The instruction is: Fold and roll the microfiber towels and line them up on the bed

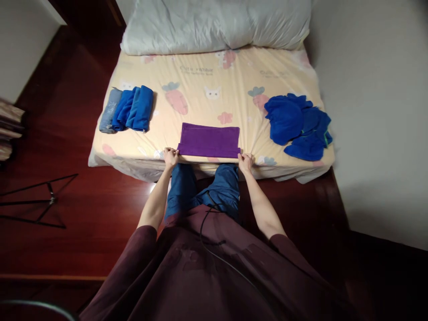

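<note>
A purple towel (210,139) lies flat on the bed near its front edge, with a narrow strip turned over along the side closest to me. My left hand (171,157) pinches the near left corner of that strip. At the near right corner, my right hand (245,162) grips the towel the same way, fingers closed. To the left sit several rolled or folded blue towels (141,108) side by side, with a grey-blue one (111,110) at the outer end. A loose, crumpled pile of blue towels (289,118) rests on the right.
The bed (200,98) has a yellow sheet with carrot and rabbit prints. A pale, bulky quilt (214,24) lies across its far end. A wall (371,111) runs along the right. Black tripod legs (50,200) stand on the dark red floor at left.
</note>
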Demonstrator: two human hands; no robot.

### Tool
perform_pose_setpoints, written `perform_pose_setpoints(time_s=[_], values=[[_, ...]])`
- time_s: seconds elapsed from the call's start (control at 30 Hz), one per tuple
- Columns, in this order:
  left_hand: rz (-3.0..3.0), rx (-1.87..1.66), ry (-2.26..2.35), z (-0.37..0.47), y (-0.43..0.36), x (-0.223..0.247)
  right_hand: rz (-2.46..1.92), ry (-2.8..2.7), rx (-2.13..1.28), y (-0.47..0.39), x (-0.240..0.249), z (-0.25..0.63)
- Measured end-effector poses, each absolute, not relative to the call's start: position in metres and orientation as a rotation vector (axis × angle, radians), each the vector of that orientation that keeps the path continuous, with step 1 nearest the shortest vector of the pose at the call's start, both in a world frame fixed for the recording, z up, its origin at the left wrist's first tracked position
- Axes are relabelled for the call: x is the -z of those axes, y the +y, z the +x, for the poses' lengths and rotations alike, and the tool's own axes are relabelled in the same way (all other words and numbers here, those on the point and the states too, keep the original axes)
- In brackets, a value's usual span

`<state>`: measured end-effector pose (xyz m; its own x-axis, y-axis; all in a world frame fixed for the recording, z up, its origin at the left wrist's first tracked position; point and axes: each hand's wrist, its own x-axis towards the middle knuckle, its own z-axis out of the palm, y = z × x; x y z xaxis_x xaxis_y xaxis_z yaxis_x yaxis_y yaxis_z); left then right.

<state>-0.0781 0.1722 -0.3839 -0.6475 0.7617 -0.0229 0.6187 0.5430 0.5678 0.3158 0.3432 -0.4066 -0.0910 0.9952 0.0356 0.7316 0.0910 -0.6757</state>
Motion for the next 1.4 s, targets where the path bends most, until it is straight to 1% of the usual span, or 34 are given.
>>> perform_pose_setpoints(time_s=[0.33, 0.63, 0.73, 0.83, 0.9, 0.97, 1.07, 1.13, 1.27, 1.4], values=[[1.103, -0.709, 2.52, -0.077, 0.174, 0.381, -1.789, -1.856, -0.674, 0.341, 0.398, 0.311], [0.952, -0.621, 2.569, -0.068, 0.177, 0.363, -1.876, -1.842, -0.592, 0.345, 0.389, 0.3], [0.962, -0.574, 2.584, -0.064, 0.178, 0.357, -1.933, -1.812, -0.59, 0.346, 0.384, 0.296], [1.012, -0.607, 2.618, -0.059, 0.171, 0.353, -1.959, -1.75, -0.595, 0.34, 0.379, 0.3], [1.12, -0.675, 2.633, -0.057, 0.161, 0.351, -1.887, -1.74, -0.555, 0.331, 0.377, 0.309], [1.348, -0.721, 2.567, -0.055, 0.151, 0.35, -1.742, -1.825, -0.488, 0.319, 0.375, 0.318], [1.729, -0.652, 2.322, -0.05, 0.145, 0.349, -1.517, -2.097, -0.423, 0.302, 0.371, 0.323], [1.867, -0.565, 2.186, -0.044, 0.152, 0.349, -1.411, -2.29, -0.403, 0.297, 0.369, 0.317], [1.895, -0.451, 2.15, -0.035, 0.174, 0.355, -1.265, -2.53, -0.412, 0.307, 0.369, 0.296], [1.838, -0.406, 2.221, -0.033, 0.191, 0.36, -1.358, -2.565, -0.452, 0.328, 0.374, 0.278]])
